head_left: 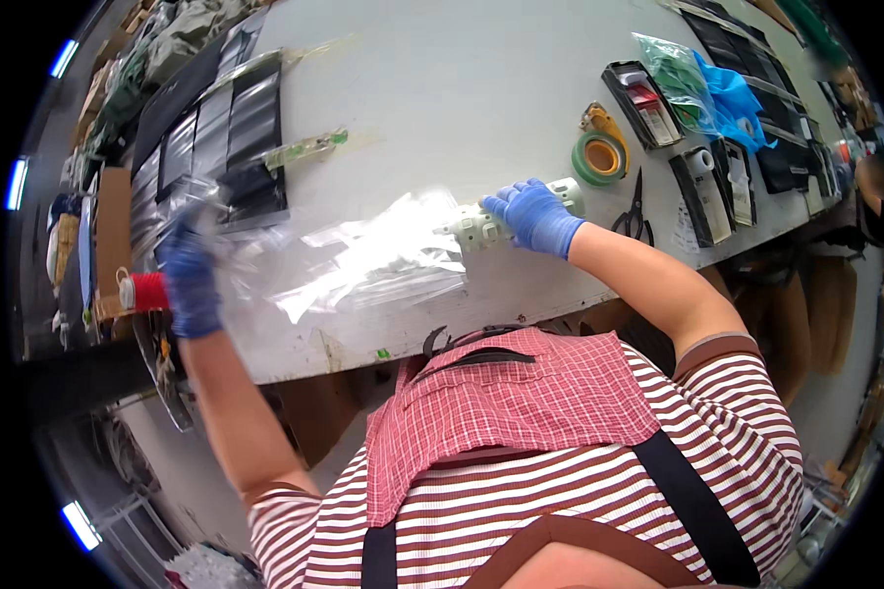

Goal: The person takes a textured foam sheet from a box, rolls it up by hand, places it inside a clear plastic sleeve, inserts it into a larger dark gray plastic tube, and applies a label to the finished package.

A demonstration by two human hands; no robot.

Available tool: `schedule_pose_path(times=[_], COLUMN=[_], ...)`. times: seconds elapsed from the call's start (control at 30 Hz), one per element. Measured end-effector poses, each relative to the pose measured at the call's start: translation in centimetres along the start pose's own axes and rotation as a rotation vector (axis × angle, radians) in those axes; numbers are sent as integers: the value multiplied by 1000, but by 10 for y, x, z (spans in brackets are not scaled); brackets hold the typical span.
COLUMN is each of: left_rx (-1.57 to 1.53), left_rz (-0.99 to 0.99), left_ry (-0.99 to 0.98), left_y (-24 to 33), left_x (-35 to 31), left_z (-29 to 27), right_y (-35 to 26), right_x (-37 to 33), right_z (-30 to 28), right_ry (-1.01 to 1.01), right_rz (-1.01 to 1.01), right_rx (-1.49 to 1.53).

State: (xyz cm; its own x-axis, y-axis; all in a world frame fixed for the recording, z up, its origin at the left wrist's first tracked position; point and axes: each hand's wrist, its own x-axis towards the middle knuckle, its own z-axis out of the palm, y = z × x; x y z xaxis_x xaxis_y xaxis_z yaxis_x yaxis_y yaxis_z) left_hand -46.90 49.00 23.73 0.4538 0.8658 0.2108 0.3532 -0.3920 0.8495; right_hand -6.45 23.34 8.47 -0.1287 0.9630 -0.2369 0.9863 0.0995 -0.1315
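A pale green perforated tube (478, 228) lies on the table near its front edge. My right hand (538, 218), in a blue glove, is wrapped over it from above. Shiny clear plastic film (388, 257) meets the tube's left end and stretches toward my left hand; it looks like a bag or sleeve. My left hand (193, 275), also gloved in blue, is at the table's left side and smeared by motion. Crumpled clear film rises by its fingers, but whether they grip it does not show. Beside that hand sits a red spool (145, 292).
A tape dispenser (599, 155) with green tape and black scissors (634, 211) lie to the right of the tube. Open black boxes (702, 191) and a blue plastic bag (735, 103) stand farther right. Black sheets (231, 118) are taped along the table's left side.
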Motion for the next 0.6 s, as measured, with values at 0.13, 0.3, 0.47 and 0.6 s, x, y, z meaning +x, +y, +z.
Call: schedule_pose_path(times=[0.13,0.3,0.47,0.6], left_rx=[-174,145,-198,-589], left_rz=[-45,196,180,-44], left_ry=[290,345,275,192], left_y=[68,82,68,42], left_x=[31,54,65,66], left_z=[-71,-45,35,88], right_y=[-19,-63,-45,-31], right_x=[-27,-77,-74,-57], right_z=[14,38,32,6], right_ry=[13,-44,-92,-403], right_rz=[-59,-137,-275,-160], right_rx=[-17,109,279,747])
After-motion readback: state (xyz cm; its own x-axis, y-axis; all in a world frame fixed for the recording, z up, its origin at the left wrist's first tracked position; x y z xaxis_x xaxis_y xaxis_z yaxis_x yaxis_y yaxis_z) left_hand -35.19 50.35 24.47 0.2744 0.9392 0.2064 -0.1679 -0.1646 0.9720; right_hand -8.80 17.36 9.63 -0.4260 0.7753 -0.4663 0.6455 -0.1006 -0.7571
